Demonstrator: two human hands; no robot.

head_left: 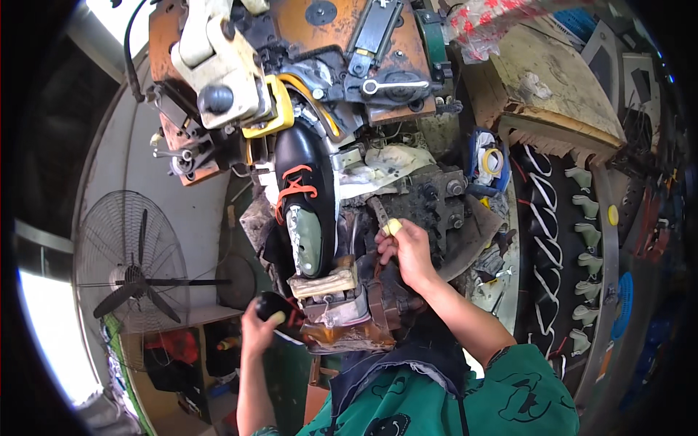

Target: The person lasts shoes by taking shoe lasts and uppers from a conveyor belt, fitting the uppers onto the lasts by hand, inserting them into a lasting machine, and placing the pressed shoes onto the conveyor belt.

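A black shoe upper with orange laces sits toe-up in the machine. A grey-green last shows at its near end. My left hand, thumb capped in yellow, grips another black shoe upper with red lacing, left of the machine's near end. Its lower part is partly hidden. My right hand is closed around the lower end of a short metal lever on the machine's right side. A yellow cover is on that thumb too. A tan pad lies just below the last.
The machine's orange-brown head and a yellow clamp stand above the shoe. A large fan is at left. At right, a rack carries laces and several grey-green pieces, below a wooden box.
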